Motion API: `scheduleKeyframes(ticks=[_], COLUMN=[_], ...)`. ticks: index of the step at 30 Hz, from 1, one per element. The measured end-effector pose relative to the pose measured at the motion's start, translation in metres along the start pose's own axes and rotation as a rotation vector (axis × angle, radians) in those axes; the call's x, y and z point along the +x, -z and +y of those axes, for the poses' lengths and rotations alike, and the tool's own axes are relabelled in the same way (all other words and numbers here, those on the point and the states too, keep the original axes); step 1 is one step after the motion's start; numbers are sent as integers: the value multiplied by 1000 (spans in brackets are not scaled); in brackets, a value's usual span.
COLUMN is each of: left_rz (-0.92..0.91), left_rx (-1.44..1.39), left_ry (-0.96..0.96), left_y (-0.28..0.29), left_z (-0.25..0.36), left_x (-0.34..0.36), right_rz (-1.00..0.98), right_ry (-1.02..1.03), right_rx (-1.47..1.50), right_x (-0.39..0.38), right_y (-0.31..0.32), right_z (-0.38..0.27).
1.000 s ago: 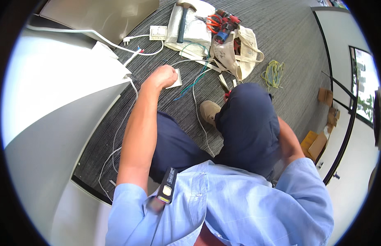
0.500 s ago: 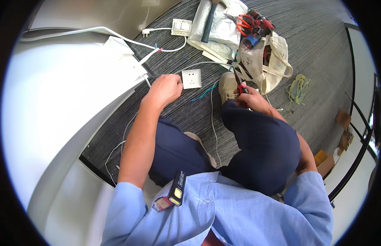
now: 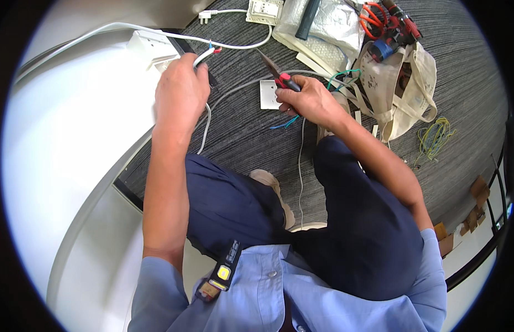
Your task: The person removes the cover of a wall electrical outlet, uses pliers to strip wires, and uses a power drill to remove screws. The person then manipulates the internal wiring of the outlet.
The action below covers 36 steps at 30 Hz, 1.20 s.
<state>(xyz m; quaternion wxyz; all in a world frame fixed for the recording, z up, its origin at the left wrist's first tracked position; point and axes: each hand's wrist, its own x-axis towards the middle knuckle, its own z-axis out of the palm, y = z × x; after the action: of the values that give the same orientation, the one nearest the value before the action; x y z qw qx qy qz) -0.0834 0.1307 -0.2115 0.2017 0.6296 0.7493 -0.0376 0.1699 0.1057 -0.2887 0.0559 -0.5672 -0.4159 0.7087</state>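
Note:
My left hand [image 3: 182, 91] is closed around the end of a white cable [image 3: 202, 56], beside the white panel. Short red and blue wire ends stick out of the cable's cut sheath. In my right hand [image 3: 312, 102] is a pair of pointed-nose pliers [image 3: 287, 81] with red and black handles, its tip aimed up and left toward the cable end but apart from it. Partly behind that hand, a square white wall socket [image 3: 267, 96] lies on the carpet. Blue wires [image 3: 284, 123] lie just below it.
A white plug [image 3: 206, 17] and a socket with its cable [image 3: 263, 10] lie at the far side. A hammer [image 3: 308, 19] rests on silvery wrapped packs [image 3: 323, 33]. A power drill [image 3: 398, 27], a canvas bag [image 3: 417, 102] and a yellow-green wire coil [image 3: 435, 138] are right.
My left hand has moved up and left and now grips the white cable end. My right hand has brought the pliers up and left, over the wall socket.

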Motion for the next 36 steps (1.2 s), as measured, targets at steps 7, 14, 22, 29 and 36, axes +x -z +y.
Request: scheduleKeyframes(ticks=[7,14,22,29,36], left_rz=[28,28,52,75,61], left_rx=[-130,-210,-236,-235,-222], left_ry=[86,77,-6,-95,20], left_y=[5,7,5,3,4], left_z=[-5,-12,-18,-25,-18], left_x=[-7,-17,-19,-19,-17], right_rz=[-224,-664,-811,-939,-521], right_ry=[-85,-108,-124,-111,56], right_rx=[462,753,934,1162,469], right_x=[6,10,22,36,16], right_y=[-18,-37,-42,-43,-58], right_z=[5,-13,-13,1,-13])
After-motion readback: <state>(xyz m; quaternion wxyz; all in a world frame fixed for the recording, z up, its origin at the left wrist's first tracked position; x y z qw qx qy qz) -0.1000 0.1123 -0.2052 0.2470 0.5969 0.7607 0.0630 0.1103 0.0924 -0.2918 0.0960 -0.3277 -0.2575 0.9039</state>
